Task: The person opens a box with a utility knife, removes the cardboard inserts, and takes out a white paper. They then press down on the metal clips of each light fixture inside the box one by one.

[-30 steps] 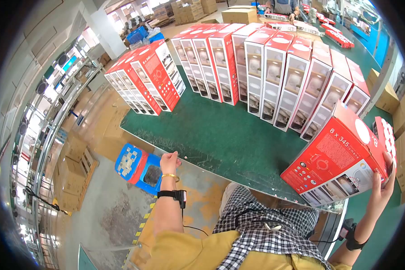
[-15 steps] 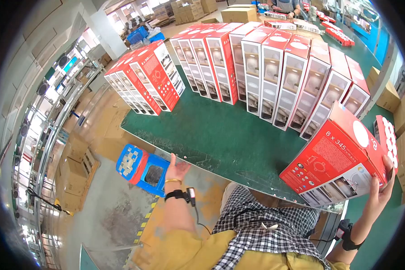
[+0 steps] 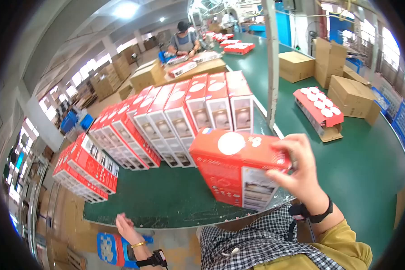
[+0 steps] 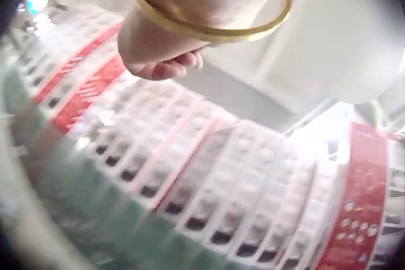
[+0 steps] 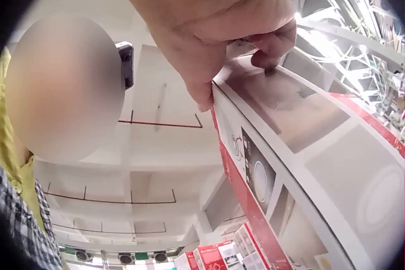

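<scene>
The right hand (image 3: 299,168) grips the near end of a red and white box (image 3: 225,173), thumb on one face and fingers over the other side. In the right wrist view, the thumb and fingers of that hand (image 5: 215,23) pinch the box's (image 5: 297,124) edge. At the table's front edge the left hand (image 3: 128,228) holds nothing, its fingers loosely bent; the left wrist view shows part of this hand (image 4: 168,61) below a gold bracelet. A row of upright boxes (image 3: 175,119) stands behind the gripped box, and a smaller group (image 3: 87,166) stands at the left.
A metal post (image 3: 272,63) rises behind the table. To the right lie a tray of white round pieces (image 3: 318,110) and open cartons (image 3: 353,96) on the green surface (image 3: 360,166). A blue and red stool (image 3: 114,249) is below the front edge. Another person (image 3: 184,42) works at the back.
The head view has turned to the right. The right hand still grips the box, which now stands more upright and nearer the row. The left hand's fingers are bent more than half a second ago.
</scene>
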Demonstrator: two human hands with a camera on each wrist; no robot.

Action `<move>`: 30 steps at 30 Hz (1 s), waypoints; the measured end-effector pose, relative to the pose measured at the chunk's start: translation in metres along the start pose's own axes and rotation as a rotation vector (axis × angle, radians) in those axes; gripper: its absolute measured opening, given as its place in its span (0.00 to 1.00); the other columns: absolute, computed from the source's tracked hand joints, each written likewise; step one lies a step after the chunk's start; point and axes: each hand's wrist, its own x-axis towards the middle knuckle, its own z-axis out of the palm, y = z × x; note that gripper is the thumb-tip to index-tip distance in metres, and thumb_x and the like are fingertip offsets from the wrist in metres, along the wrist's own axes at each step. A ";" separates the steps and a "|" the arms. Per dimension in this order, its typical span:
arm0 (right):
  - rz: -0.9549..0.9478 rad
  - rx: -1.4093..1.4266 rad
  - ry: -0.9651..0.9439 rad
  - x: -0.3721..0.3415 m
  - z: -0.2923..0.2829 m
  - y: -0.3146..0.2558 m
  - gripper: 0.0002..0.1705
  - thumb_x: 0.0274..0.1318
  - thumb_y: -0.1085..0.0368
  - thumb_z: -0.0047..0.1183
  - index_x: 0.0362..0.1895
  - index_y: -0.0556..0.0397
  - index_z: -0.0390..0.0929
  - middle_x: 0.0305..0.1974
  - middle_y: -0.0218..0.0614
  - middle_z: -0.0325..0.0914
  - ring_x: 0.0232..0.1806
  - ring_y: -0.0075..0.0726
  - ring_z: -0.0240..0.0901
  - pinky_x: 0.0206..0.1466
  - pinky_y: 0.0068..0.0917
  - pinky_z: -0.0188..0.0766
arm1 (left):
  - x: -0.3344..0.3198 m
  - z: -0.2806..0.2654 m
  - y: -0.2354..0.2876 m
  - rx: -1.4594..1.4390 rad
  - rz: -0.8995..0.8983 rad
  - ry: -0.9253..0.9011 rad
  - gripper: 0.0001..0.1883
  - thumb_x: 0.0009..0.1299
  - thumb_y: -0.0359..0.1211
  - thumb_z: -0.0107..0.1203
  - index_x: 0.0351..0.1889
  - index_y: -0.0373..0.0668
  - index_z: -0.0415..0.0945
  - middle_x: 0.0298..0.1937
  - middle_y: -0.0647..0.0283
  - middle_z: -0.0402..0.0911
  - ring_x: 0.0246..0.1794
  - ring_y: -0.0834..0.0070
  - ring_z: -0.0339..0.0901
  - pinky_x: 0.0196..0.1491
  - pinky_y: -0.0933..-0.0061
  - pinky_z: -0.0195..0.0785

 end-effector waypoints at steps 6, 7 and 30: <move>0.000 -0.010 -0.092 0.005 -0.005 -0.018 0.32 0.45 0.53 0.73 0.54 0.50 0.79 0.47 0.46 0.73 0.47 0.46 0.75 0.49 0.36 0.75 | -0.111 0.145 0.209 0.174 1.307 -0.678 0.18 0.66 0.31 0.60 0.55 0.44 0.82 0.55 0.60 0.76 0.56 0.59 0.73 0.60 0.58 0.66; -0.009 0.001 -0.104 0.006 -0.007 -0.016 0.31 0.47 0.53 0.72 0.54 0.50 0.79 0.48 0.46 0.73 0.47 0.46 0.75 0.49 0.36 0.75 | -0.128 0.158 0.219 0.165 1.345 -0.722 0.24 0.59 0.29 0.65 0.56 0.45 0.82 0.57 0.59 0.75 0.58 0.58 0.72 0.62 0.58 0.65; 0.178 -0.221 -0.756 0.101 -0.026 -0.023 0.29 0.54 0.44 0.63 0.49 0.54 0.78 0.32 0.48 0.82 0.37 0.54 0.81 0.43 0.44 0.75 | -0.142 0.201 0.172 -0.248 0.998 -0.694 0.22 0.58 0.24 0.69 0.51 0.40 0.78 0.64 0.52 0.71 0.60 0.60 0.73 0.60 0.61 0.70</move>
